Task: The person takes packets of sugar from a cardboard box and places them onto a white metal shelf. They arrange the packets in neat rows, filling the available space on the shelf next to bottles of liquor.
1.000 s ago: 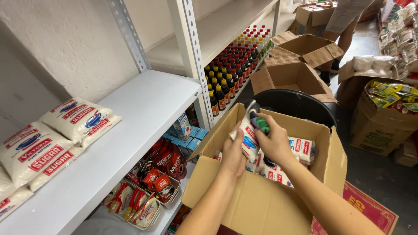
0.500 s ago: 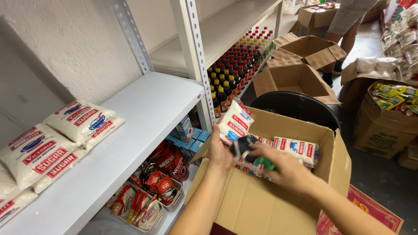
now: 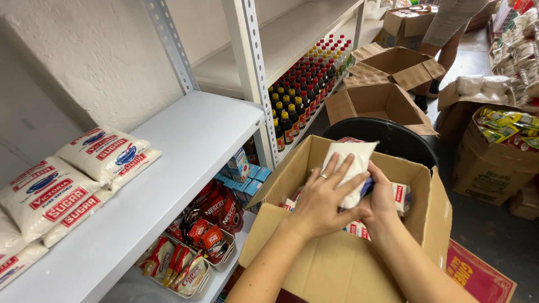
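Figure: both my hands over the open brown cardboard box (image 3: 337, 264), the landmark for all positions below. My left hand (image 3: 320, 205), a ring on one finger, lies with fingers (image 3: 334, 171) spread flat across the plain back of a white soft plastic packet (image 3: 352, 163), held above the box's middle. My right hand (image 3: 379, 199) sits just right of the left, curled under the same packet's lower edge; how tightly its fingers close I cannot tell, since the packet and left hand hide them. Inside the box, under my hands, lie more white packets with red and blue print (image 3: 400, 193). Left of the box, matching sugar bags (image 3: 73, 179) rest on a grey metal shelf (image 3: 185, 146). Behind the box stands a black round bin (image 3: 393, 137); beyond that, dark bottles with yellow and red caps (image 3: 300, 92).
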